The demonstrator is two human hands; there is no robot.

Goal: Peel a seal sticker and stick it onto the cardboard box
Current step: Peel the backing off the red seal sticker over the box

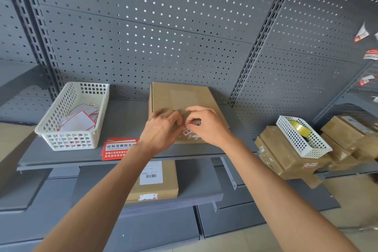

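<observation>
With both hands pinching the red-edged seal sticker (191,127) at the cardboard box (182,98)'s near edge on the shelf, left hand (161,129) and right hand (206,127) should, seemingly mid-peel, pull slow and flat.

Two bare forearms, one from seven o'clock, one from five o'clock. No sleeves, watch, bracelet or gloves show. The left hand (161,129) and right hand (206,126) wear no rings. Fingernails look short and plain.
</observation>
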